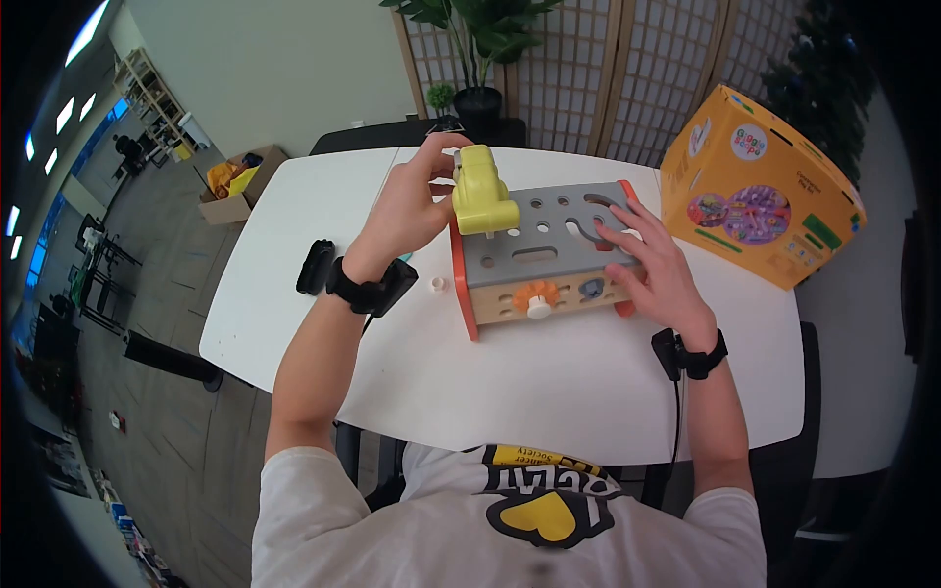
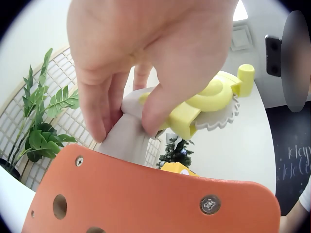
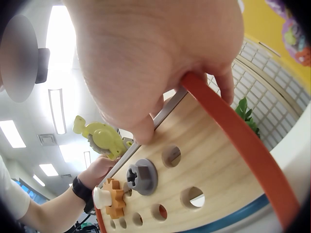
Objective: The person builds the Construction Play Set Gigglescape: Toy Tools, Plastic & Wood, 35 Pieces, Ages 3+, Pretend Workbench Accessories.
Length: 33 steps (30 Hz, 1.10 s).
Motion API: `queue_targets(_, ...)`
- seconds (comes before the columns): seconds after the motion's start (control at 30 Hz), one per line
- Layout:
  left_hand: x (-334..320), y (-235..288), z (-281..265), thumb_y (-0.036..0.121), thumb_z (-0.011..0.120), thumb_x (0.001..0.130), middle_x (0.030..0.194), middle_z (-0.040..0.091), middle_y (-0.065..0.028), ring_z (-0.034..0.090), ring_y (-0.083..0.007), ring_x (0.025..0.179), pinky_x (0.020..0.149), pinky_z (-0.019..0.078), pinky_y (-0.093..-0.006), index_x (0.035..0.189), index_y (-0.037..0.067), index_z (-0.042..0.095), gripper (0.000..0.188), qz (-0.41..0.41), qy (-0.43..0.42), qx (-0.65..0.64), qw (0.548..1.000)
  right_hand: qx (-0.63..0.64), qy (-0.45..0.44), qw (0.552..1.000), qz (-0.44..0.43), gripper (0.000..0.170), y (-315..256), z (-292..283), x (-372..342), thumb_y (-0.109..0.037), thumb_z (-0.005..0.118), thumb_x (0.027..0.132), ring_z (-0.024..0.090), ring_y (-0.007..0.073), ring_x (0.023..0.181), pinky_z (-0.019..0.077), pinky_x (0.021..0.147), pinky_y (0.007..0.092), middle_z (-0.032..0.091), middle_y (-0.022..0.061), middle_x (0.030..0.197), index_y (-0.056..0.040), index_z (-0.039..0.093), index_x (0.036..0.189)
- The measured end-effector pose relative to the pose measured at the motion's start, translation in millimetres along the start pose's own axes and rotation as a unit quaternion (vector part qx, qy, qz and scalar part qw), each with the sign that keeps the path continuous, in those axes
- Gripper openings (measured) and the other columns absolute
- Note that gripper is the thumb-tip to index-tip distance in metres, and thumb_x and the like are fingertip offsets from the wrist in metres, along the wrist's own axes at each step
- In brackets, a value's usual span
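Note:
A toy workbench (image 1: 573,257) stands on the table, with a grey perforated top, wooden sides and red end panels. My left hand (image 1: 407,201) is above its left end. Thumb and fingers pinch the grey base of a yellow-green toy circular saw (image 1: 480,191). In the left wrist view, the grey base (image 2: 127,141) rises just behind the red end panel (image 2: 146,189). My right hand (image 1: 659,269) holds the bench's right end, fingers over the top and thumb at the front edge. An orange gear (image 3: 115,199) and a grey bolt (image 3: 142,177) sit on the front.
A small white ring (image 1: 437,284) lies left of the bench, with a black case (image 1: 316,267) farther left. A large orange toy box (image 1: 755,186) stands at the table's right. Behind the table are a potted plant (image 1: 477,103) and a lattice screen (image 1: 564,83).

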<state>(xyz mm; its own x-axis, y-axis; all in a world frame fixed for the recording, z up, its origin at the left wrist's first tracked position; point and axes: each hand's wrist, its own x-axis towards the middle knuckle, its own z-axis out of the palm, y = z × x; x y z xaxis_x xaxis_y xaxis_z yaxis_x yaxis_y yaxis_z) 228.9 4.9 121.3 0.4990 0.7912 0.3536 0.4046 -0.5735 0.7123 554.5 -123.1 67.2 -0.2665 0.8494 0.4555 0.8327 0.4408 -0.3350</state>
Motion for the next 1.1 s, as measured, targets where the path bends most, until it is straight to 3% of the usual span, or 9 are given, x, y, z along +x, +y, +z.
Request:
queue_targets(0.27,0,-3,-1,0.013,0.085,0.080,0.124,0.068,-0.0106,0.067,-0.0246,0.114,0.101,0.0516,-0.0384,0.131,0.011,0.049,0.063,0.007,-0.027,-0.006,1.000,0.014,-0.007,1.000,0.013,0.043,-3,-3,1,-0.024,0.073,0.092,0.036,0.0343,0.151,0.0386,0.118,0.0470,0.054,0.0121,0.151,-0.0138,0.069,0.133)
queue_targets(0.47,-7,-12,-5,0.012,0.069,0.096,0.123,0.070,-0.0166,0.068,-0.0300,0.113,0.101,0.0540,-0.0406,0.148,0.011,0.044,0.058,0.058,-0.035,-0.009,0.998,0.029,0.006,0.999,0.032,0.042,-5,0,0,-0.024,0.073,0.091,0.036,0.0335,0.151,0.0367,0.118,0.0496,0.054,0.0117,0.151,-0.0142,0.069,0.132)
queue_targets(0.57,-19,-20,-15,0.019,0.070,0.097,0.126,0.070,-0.0148,0.068,-0.0279,0.113,0.102,0.0531,-0.0407,0.153,0.015,0.044,0.062,0.091,-0.023,0.042,0.995,-0.038,0.009,0.999,0.008,0.041,-1,1,0,-0.023,0.072,0.091,0.036,0.0345,0.151,0.0337,0.120,0.0530,0.054,0.0104,0.151,-0.0157,0.070,0.132)
queue_targets(0.67,-33,-33,-30,0.024,0.070,0.099,0.125,0.072,-0.0134,0.068,-0.0271,0.112,0.102,0.0528,-0.0407,0.151,0.015,0.050,0.057,0.010,-0.003,0.027,1.000,-0.059,0.020,0.998,0.009,0.040,1,0,-1,-0.021,0.069,0.092,0.035,0.0359,0.150,0.0312,0.120,0.0556,0.053,0.0096,0.152,-0.0188,0.069,0.133)
queue_targets(0.73,-43,-45,-39,0.023,0.072,0.096,0.109,0.074,-0.0139,0.071,-0.0249,0.102,0.093,0.0553,-0.0363,0.135,0.006,0.062,0.043,-0.068,-0.020,0.138,0.988,-0.059,0.017,0.998,0.028,0.040,6,0,-2,-0.018,0.067,0.094,0.035,0.0370,0.149,0.0317,0.121,0.0542,0.051,0.0095,0.153,-0.0200,0.069,0.134)
queue_targets(0.8,-55,-63,-47,0.030,0.075,0.093,0.100,0.075,-0.0134,0.071,-0.0261,0.094,0.085,0.0563,-0.0359,0.124,0.004,0.068,0.041,-0.154,-0.065,0.269,0.949,-0.050,0.015,0.998,0.040,0.041,11,-2,-4,-0.015,0.064,0.095,0.035,0.0376,0.148,0.0324,0.121,0.0525,0.049,0.0097,0.154,-0.0209,0.068,0.135)
queue_targets(0.9,-80,-77,-46,0.037,0.080,0.087,0.090,0.073,-0.0140,0.071,-0.0294,0.085,0.076,0.0551,-0.0374,0.110,0.002,0.070,0.043,-0.248,-0.131,0.336,0.899,-0.010,0.018,0.998,0.059,0.042,21,-5,-7,-0.013,0.061,0.097,0.037,0.0371,0.147,0.0335,0.120,0.0494,0.047,0.0102,0.155,-0.0215,0.066,0.138)
queue_targets(1.03,-112,-108,-29,0.032,0.080,0.085,0.087,0.071,-0.0173,0.070,-0.0372,0.081,0.074,0.0557,-0.0459,0.096,0.002,0.065,0.035,-0.230,-0.150,0.366,0.889,0.059,0.018,0.994,0.090,0.044,33,-7,-10,-0.012,0.058,0.099,0.039,0.0348,0.147,0.0345,0.120,0.0454,0.044,0.0105,0.158,-0.0217,0.064,0.141)
queue_targets(1.1,-119,-124,-23,0.026,0.081,0.082,0.086,0.071,-0.0183,0.070,-0.0368,0.083,0.074,0.0553,-0.0450,0.099,0.001,0.066,0.034,-0.241,-0.118,0.369,0.890,0.070,0.016,0.993,0.098,0.044,39,-7,-11,-0.011,0.056,0.100,0.039,0.0337,0.147,0.0347,0.120,0.0443,0.043,0.0104,0.159,-0.0212,0.064,0.142)
